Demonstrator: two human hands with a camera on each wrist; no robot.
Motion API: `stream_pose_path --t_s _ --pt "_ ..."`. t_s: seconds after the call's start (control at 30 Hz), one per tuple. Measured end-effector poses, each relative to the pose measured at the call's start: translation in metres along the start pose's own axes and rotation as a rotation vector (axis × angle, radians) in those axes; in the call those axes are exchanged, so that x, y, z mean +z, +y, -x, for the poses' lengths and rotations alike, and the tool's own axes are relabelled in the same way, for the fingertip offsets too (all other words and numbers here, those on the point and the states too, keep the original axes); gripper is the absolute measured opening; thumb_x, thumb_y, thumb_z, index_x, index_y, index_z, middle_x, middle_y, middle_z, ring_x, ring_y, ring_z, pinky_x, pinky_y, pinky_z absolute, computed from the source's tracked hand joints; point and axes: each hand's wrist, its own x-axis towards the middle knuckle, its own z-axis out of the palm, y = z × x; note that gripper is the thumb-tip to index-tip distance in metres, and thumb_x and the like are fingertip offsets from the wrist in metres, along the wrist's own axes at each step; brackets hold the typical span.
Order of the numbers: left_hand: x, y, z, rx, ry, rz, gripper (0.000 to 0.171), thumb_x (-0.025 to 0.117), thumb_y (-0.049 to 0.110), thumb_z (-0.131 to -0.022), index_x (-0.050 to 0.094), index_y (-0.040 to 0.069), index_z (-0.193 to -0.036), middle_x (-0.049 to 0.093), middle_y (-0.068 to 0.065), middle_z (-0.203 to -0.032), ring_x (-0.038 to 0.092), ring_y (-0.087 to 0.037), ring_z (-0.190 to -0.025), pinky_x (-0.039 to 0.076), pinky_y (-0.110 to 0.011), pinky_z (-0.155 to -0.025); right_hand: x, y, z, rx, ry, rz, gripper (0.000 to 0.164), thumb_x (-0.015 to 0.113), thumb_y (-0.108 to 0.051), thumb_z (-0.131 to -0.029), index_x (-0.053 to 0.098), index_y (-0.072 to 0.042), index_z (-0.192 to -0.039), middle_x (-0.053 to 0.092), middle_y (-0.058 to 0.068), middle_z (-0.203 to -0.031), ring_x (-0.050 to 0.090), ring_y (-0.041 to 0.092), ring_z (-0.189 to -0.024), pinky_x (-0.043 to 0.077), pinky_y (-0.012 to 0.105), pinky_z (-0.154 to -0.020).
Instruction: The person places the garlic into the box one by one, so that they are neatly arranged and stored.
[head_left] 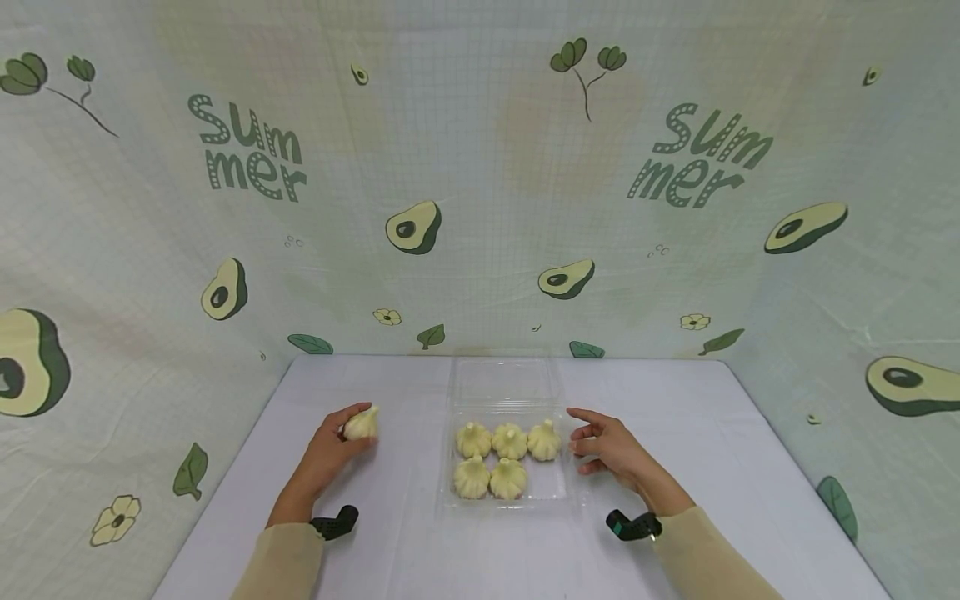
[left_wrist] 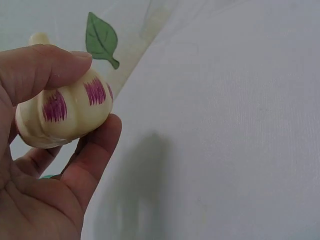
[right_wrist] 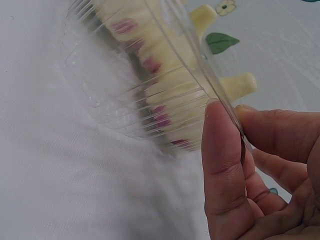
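My left hand (head_left: 324,460) holds a garlic bulb (head_left: 361,425) above the left part of the table. In the left wrist view, thumb and fingers grip the bulb (left_wrist: 75,112), cream-coloured with purple streaks. A clear plastic box (head_left: 551,487) with its lid (head_left: 504,379) folded back stands in the middle. Inside, garlic bulbs sit stem up: three in the far row, two in the near row at left and middle. My right hand (head_left: 618,457) is at the box's right side. The right wrist view has its thumb and finger pinching the box's rim (right_wrist: 220,102).
A white cloth (head_left: 397,542) covers the table. Behind it and at both sides hangs a pale curtain (head_left: 480,150) printed with avocados, leaves and lettering. Black wrist cameras (head_left: 336,523) sit on both wrists.
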Motion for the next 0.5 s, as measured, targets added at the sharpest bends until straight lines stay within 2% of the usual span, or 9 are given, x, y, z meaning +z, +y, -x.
stream_pose_path --t_s 0.27,0.5 --pt "0.002 0.01 0.002 -0.031 0.01 -0.002 0.067 0.082 0.025 -0.093 0.051 0.011 -0.151 0.049 -0.02 -0.152 0.056 -0.035 -0.127 0.052 -0.034 -0.094 -0.001 0.001 0.0 -0.004 -0.006 -0.008 0.074 0.073 0.002 -0.095 0.042 -0.006 -0.161 0.06 0.014 -0.113 0.065 0.02 -0.081 0.062 0.032 -0.061" --pt "0.003 0.015 0.002 -0.038 0.007 0.03 0.067 0.084 0.031 -0.092 0.049 0.013 -0.147 0.044 -0.015 -0.157 0.056 -0.035 -0.133 0.052 -0.037 -0.1 -0.001 0.002 -0.001 -0.003 -0.005 -0.003 0.073 0.072 0.003 -0.095 0.042 -0.006 -0.161 0.06 0.015 -0.113 0.065 0.02 -0.081 0.062 0.032 -0.062"
